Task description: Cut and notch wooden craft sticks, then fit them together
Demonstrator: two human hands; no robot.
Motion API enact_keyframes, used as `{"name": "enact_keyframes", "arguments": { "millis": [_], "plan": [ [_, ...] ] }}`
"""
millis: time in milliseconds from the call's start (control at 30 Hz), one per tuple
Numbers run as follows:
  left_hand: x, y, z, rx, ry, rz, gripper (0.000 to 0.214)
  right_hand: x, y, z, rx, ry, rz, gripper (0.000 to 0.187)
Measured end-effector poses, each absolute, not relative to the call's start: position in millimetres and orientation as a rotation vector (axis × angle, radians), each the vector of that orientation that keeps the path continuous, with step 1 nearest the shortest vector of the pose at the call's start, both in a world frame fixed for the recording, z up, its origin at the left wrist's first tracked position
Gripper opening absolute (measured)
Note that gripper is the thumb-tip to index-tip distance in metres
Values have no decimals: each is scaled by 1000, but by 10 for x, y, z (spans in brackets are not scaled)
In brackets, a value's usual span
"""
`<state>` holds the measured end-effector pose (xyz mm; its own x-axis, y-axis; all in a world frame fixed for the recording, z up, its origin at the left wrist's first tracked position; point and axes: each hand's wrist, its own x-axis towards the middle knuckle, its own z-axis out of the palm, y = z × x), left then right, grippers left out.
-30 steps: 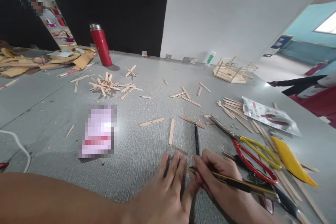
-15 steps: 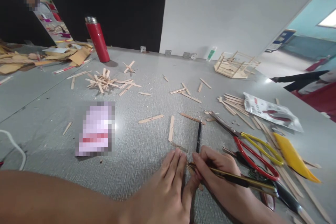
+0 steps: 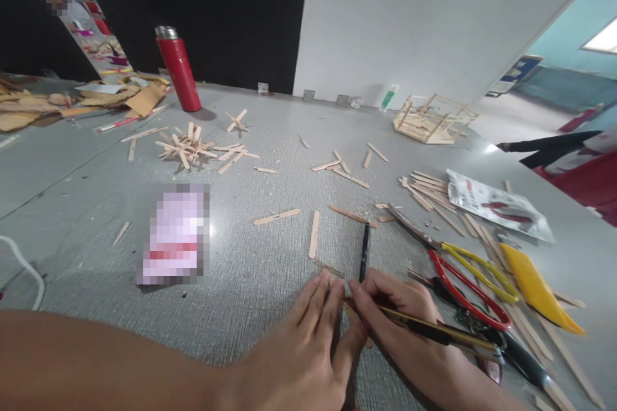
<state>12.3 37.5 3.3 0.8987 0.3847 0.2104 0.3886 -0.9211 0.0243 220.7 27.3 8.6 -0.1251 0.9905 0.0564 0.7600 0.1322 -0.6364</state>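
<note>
My left hand (image 3: 308, 347) lies flat on the grey table (image 3: 241, 282) near the front edge, fingers pressed together on a small wooden stick piece (image 3: 354, 318) that is mostly hidden under them. My right hand (image 3: 400, 321) is closed around a thin black-and-gold utility knife (image 3: 434, 332), its tip touching the stick just beside my left fingertips. A black pen (image 3: 363, 250) lies on the table right beyond both hands.
Red-and-yellow scissors (image 3: 463, 270), a yellow blade-shaped tool (image 3: 535, 286) and a plastic packet (image 3: 496, 209) lie to the right. Loose wooden sticks (image 3: 193, 148) are scattered about. A red flask (image 3: 178, 70), cardboard scraps (image 3: 139, 99) and a stick frame (image 3: 429, 122) stand at the back.
The view has tipped slightly, so the table things sit a little higher in the picture. Both hands stay together on the stick; the knife tip has barely shifted.
</note>
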Motion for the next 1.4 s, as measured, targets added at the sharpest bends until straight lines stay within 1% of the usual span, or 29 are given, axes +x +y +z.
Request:
{"name": "enact_keyframes", "arguments": {
  "millis": [100,300,500,633,733,833,900,1167,1400],
  "plan": [
    [113,378,22,-3118,-672,-311,80,2180,280,122,-1671,-1982,610,43],
    [111,375,17,-2966,-578,-393,75,2117,277,158,-1629,-2024,550,43],
    [116,397,91,-2873,-531,-403,72,2235,139,137,-1616,-2003,459,30],
    [107,391,108,-2883,-532,-355,71,2278,140,136,-1541,-2034,480,25],
    [105,370,106,-2896,-539,-336,72,2245,212,147,-1520,-2065,548,27],
    [104,359,107,-2908,-539,-322,71,2198,274,136,-1507,-2076,601,39],
    [102,360,105,-2911,-536,-304,70,2178,292,112,-1516,-2052,606,42],
    [91,385,78,-2879,-512,-349,68,2138,300,113,-1574,-1933,592,45],
    [111,378,83,-2871,-530,-366,70,2138,282,118,-1587,-1913,628,46]
  ]
}}
